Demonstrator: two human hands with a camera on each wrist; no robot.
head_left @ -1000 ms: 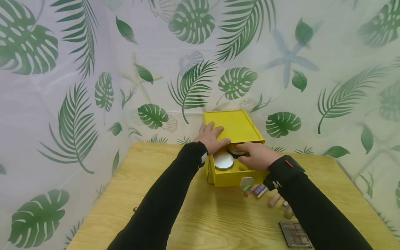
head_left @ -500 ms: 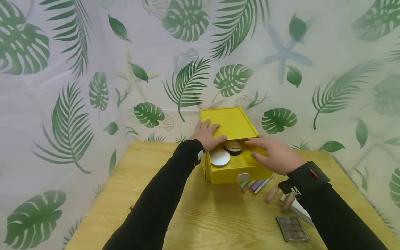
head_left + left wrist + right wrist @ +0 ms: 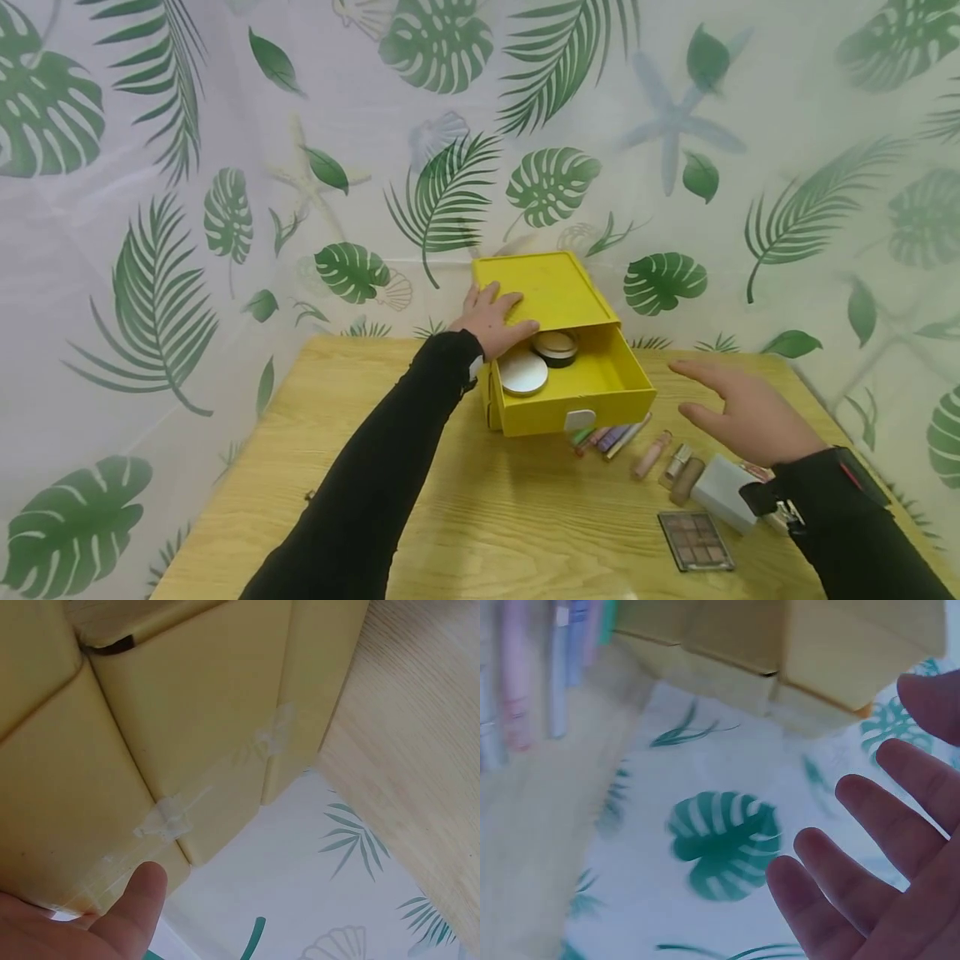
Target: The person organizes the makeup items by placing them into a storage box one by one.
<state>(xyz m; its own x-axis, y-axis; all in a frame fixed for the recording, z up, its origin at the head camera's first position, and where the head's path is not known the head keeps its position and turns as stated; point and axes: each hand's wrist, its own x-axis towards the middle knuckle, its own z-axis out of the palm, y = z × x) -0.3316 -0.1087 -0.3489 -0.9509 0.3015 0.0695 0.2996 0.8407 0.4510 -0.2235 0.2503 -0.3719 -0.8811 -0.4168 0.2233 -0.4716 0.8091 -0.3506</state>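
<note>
A yellow box (image 3: 543, 287) stands at the back of the table with its top drawer (image 3: 577, 410) pulled out toward me. Inside the drawer, at its left, lie a round white compact (image 3: 523, 372) and a black-rimmed round compact (image 3: 556, 348). My left hand (image 3: 495, 321) rests spread on the left part of the box's top. In the left wrist view its thumb lies by taped seams of the box (image 3: 202, 735). To the right of the drawer my right hand (image 3: 738, 408) hovers with fingers extended, holding nothing; the right wrist view shows its fingers (image 3: 855, 855) apart.
Slim coloured tubes (image 3: 611, 439) lie below the drawer's front. Further right are a pink tube (image 3: 652, 454), lipstick-like tubes (image 3: 682, 475), a white box (image 3: 725, 492) and an eyeshadow palette (image 3: 695, 542). A leaf-patterned sheet (image 3: 420, 208) hangs behind the wooden table (image 3: 375, 392).
My right hand has come out of the drawer, leaving the black-rimmed compact beside the white one, and moved right, away from the box. The left hand stays on the box's top.
</note>
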